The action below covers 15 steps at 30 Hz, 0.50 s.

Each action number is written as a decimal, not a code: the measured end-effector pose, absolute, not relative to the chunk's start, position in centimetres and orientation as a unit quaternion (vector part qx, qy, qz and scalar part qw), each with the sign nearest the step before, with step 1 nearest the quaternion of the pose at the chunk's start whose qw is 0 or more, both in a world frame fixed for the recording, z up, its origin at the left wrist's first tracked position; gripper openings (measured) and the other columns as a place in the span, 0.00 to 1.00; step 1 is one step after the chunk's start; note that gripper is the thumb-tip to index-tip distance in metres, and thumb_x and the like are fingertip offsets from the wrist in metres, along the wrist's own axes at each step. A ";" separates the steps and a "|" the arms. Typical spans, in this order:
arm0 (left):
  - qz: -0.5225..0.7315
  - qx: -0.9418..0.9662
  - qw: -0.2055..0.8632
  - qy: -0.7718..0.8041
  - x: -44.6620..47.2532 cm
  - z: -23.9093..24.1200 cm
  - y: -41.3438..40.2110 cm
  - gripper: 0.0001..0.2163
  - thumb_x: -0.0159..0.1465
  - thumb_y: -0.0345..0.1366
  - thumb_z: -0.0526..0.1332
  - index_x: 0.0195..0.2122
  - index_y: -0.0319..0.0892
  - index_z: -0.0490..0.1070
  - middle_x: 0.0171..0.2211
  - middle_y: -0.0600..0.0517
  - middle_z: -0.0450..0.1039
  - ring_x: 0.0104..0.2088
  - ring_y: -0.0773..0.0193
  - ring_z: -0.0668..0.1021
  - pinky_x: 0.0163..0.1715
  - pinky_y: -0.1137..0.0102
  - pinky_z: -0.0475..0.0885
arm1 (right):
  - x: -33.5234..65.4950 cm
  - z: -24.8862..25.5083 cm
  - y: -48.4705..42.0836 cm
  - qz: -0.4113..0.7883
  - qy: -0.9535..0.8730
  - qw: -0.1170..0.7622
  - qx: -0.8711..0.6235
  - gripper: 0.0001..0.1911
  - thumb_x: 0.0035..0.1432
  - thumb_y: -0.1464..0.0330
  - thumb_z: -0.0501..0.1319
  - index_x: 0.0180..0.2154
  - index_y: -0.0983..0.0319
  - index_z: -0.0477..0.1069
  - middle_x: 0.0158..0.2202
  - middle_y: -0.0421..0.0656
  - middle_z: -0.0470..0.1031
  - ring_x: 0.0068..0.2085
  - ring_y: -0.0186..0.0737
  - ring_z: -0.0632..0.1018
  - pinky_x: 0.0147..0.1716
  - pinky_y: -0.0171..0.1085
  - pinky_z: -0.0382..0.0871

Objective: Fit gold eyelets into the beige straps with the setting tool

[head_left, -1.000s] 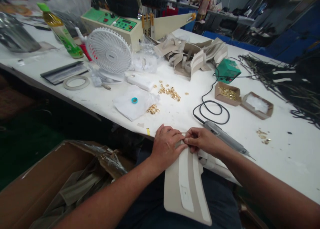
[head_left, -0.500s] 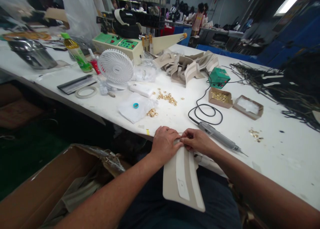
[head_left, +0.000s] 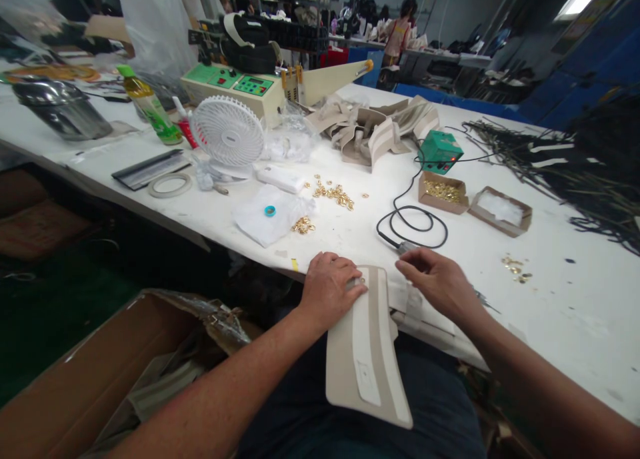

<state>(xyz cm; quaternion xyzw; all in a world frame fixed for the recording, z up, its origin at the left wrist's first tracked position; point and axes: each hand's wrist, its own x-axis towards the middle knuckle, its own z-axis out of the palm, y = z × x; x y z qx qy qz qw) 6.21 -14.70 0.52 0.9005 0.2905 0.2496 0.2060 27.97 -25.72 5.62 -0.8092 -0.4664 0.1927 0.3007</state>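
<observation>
My left hand (head_left: 333, 289) grips a beige curved panel (head_left: 367, 352) along its upper left edge, fingers on top, pressing it at the table's front edge. The panel carries paler strips and a small rectangular patch, and its lower end hangs over my lap. By my left fingertips sits a tiny fitting (head_left: 361, 281), too small to make out. To the right of the panel, my right hand (head_left: 440, 282) hovers over a grey electric screwdriver (head_left: 407, 247), thumb and fingers curved and apart. It covers most of the tool; the cord end and the bit show.
Gold metal fittings (head_left: 334, 193) lie in loose piles. A small carton (head_left: 443, 193) holds more, beside a green power box (head_left: 440, 151). A white fan (head_left: 227, 135) and stacked beige panels (head_left: 380, 135) stand farther back. At lower left is an open cardboard box (head_left: 100, 372).
My right hand has left the panel's upper end and moved right, over the screwdriver. My left hand stays on the panel, whose top end now shows.
</observation>
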 end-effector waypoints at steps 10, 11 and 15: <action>0.242 0.908 0.198 0.278 6.2 0.6 -14.3 0.08 0.63 0.43 0.72 0.41 0.49 0.83 0.45 0.55 0.84 0.49 0.52 0.76 0.56 0.52 0.67 | 35.2 2.4 -29.7 0.030 -0.509 0.083 -0.856 0.25 0.63 0.51 0.59 0.53 0.58 0.75 0.48 0.49 0.81 0.47 0.57 0.80 0.43 0.49 0.71; 0.241 0.909 0.198 0.277 6.2 0.6 -14.3 0.07 0.63 0.43 0.72 0.41 0.49 0.83 0.45 0.55 0.84 0.49 0.52 0.76 0.56 0.52 0.67 | 34.9 2.8 -29.5 0.061 -0.499 0.114 -0.857 0.24 0.63 0.50 0.59 0.52 0.58 0.76 0.46 0.49 0.81 0.44 0.56 0.80 0.43 0.49 0.72; 0.243 0.908 0.200 0.277 6.2 0.7 -14.3 0.07 0.63 0.43 0.72 0.40 0.49 0.84 0.46 0.56 0.84 0.49 0.52 0.75 0.57 0.52 0.67 | 31.7 5.8 -28.2 0.296 -0.367 0.426 -0.773 0.20 0.60 0.51 0.63 0.47 0.57 0.76 0.39 0.45 0.80 0.37 0.48 0.81 0.40 0.46 0.76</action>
